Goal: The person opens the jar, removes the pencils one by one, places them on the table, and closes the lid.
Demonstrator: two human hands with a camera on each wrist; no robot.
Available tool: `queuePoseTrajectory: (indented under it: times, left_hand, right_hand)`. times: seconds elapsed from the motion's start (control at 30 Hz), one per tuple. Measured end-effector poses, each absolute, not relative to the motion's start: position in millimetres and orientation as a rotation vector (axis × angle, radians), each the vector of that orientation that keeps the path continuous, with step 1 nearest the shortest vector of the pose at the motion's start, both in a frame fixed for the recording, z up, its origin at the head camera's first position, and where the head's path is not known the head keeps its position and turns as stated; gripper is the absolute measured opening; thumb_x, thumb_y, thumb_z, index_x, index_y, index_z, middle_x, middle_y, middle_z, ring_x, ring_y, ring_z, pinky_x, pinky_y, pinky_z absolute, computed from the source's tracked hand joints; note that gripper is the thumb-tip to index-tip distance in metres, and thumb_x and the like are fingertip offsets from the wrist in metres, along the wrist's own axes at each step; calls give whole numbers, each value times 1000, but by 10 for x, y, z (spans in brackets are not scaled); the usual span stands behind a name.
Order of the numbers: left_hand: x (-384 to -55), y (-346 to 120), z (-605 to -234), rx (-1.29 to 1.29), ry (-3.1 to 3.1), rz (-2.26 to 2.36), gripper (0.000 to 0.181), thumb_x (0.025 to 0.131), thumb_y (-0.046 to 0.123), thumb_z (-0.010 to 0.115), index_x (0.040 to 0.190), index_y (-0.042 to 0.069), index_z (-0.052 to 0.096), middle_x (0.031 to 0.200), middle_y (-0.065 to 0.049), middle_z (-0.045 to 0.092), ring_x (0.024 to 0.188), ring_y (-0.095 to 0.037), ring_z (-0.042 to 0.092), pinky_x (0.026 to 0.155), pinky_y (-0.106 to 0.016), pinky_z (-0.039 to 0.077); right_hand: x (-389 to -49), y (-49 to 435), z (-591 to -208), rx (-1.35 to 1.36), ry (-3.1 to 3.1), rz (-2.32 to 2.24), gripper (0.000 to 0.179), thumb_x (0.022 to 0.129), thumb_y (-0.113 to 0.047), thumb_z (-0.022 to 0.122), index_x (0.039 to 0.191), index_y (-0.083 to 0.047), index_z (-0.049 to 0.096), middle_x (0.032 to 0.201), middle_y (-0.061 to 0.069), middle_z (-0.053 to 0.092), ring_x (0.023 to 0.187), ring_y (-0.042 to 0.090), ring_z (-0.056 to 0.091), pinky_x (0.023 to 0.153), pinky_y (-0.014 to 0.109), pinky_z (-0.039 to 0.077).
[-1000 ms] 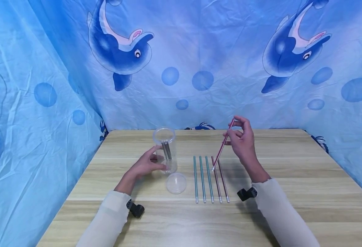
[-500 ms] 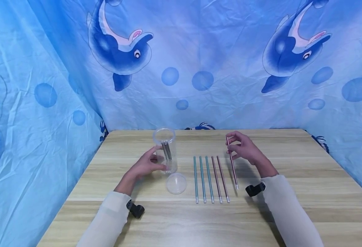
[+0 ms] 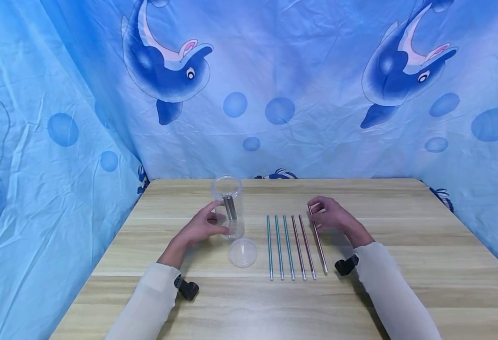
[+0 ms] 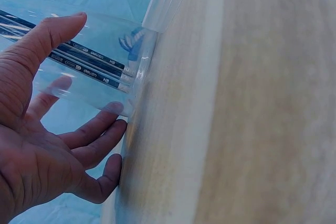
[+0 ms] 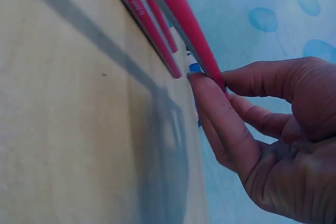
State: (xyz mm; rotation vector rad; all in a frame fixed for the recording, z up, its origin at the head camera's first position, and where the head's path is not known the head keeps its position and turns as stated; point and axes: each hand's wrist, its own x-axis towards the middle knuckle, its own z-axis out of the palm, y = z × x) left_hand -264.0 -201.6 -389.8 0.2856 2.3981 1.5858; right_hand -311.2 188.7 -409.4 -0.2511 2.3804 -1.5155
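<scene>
My left hand (image 3: 200, 227) holds a clear plastic jar (image 3: 238, 212) upright on the table, thumb and fingers around its lower side. Inside the jar lean several black pencils (image 4: 93, 73), marked HB in the left wrist view. My right hand (image 3: 333, 218) pinches a red pencil (image 3: 318, 242) near its far end, between thumb and fingertips. This pencil tilts low over the table, its metal-tipped end towards me; whether that end touches the wood I cannot tell. To its left lie two more red pencils (image 3: 297, 245) and three teal pencils (image 3: 279, 245), side by side.
A round clear lid (image 3: 243, 253) lies flat in front of the jar, left of the teal pencils. The wooden table (image 3: 249, 307) ends at the back against a blue dolphin-printed curtain (image 3: 257, 123), which also hangs along both sides.
My right hand has carried the red pencil down from above the row to the row's right side, turning it nearly parallel with the others. The left hand and jar stay put.
</scene>
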Motion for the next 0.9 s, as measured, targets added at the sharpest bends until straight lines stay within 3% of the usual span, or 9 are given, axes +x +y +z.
queuePoseTrajectory:
  times: [0.27, 0.9]
  left_hand:
    - [-2825, -2082, -4190, 284, 2415, 1603, 81, 81, 8, 82, 150, 20, 41, 139, -25, 51, 130, -44, 46, 93, -55, 45]
    - [-2802, -2086, -4170, 273, 2427, 1594, 79, 81, 11, 83, 148, 22, 43, 136, -24, 53, 126, -42, 49, 90, -51, 46]
  right_hand:
    - [-3112, 1862, -4194, -194, 2390, -1421, 41, 93, 4, 57, 133, 10, 47, 98, 20, 53, 78, 26, 63, 65, 39, 58]
    - [-3067, 1754, -4222, -84, 2583, -1202, 38, 88, -1, 62, 125, 2, 55, 84, 14, 61, 67, 23, 63, 61, 35, 56]
